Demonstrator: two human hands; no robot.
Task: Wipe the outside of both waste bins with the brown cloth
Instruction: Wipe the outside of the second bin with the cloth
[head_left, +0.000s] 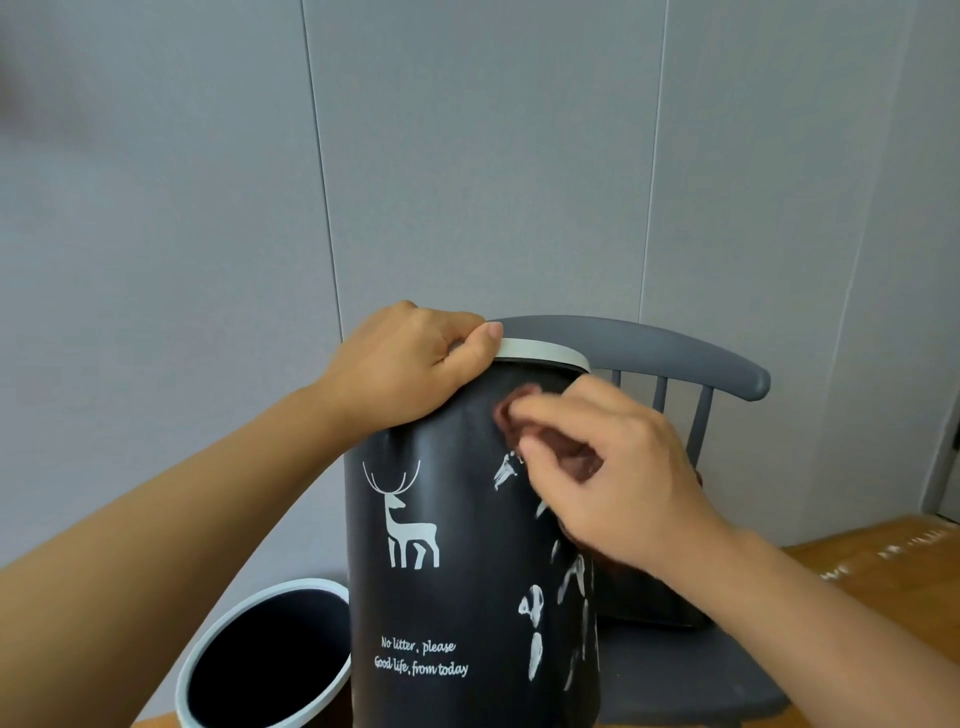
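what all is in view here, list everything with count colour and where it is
printed bin: 1, black with white deer and text, pale rim, centre, held up
second bin: 1, pale rim, dark inside, lower left
brown cloth: 1, reddish brown, against printed bin's upper side
chair: 1, grey, behind printed bin
floor: wooden, right
wall: grey panels
left hand: grips printed bin's rim
right hand: holds the cloth
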